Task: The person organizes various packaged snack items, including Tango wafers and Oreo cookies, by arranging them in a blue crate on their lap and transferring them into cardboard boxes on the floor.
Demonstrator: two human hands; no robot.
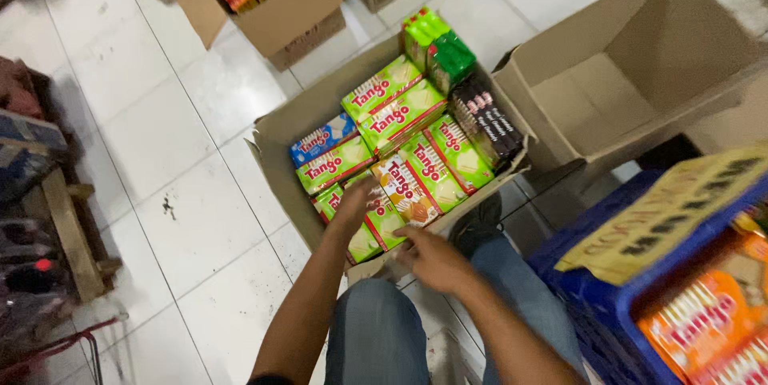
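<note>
Head view | carton [276, 133] full of wafer packs [400, 117] | left hand [354, 203], right hand [432, 257] open, touching packs

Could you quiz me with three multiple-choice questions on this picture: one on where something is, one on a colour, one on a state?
1. Where is the left hand?
A. on the packs in the middle box
B. on the floor
C. in the blue crate

2. What colour are most packs in that box?
A. purple
B. green
C. white

3. How is the big box at right?
A. taped shut
B. open and empty
C. crushed flat

Answers: 1 A, its fingers lie on the packs; 2 B, green wrappers prevail; 3 B, flaps stand open, bare bottom shows.
</note>
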